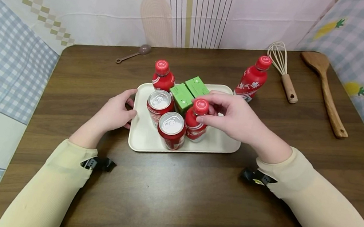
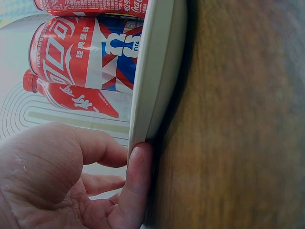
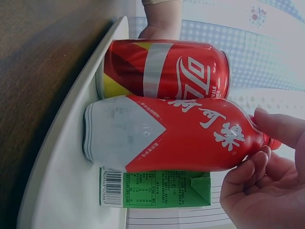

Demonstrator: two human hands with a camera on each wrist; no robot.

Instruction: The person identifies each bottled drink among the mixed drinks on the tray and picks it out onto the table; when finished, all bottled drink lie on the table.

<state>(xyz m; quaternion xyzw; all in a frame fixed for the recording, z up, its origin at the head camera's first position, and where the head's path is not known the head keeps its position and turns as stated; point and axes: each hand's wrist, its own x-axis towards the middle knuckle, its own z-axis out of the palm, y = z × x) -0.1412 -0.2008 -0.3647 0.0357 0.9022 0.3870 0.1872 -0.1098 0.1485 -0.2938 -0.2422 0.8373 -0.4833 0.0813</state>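
My right hand (image 1: 234, 115) pinches a red bottle (image 1: 196, 124) by its neck, just under the cap. The bottle stands upright on a cream tray (image 1: 218, 146), beside a red cola can (image 1: 171, 130) and in front of two green cartons (image 1: 181, 96). Behind that can is a second cola can (image 1: 159, 106), with another red bottle (image 1: 163, 77) at the tray's back left corner. At the left edge, my left hand (image 1: 116, 111) grips the tray's rim; in the left wrist view a fingertip (image 2: 139, 160) lies under the rim and another against its side.
A third red bottle (image 1: 252, 78) stands on the table behind the tray's right end. Farther right lie a whisk (image 1: 285, 70) and a wooden spatula (image 1: 326, 87). A brown measuring spoon (image 1: 134, 54) lies near the back edge, before a patterned cloth (image 1: 106, 7).
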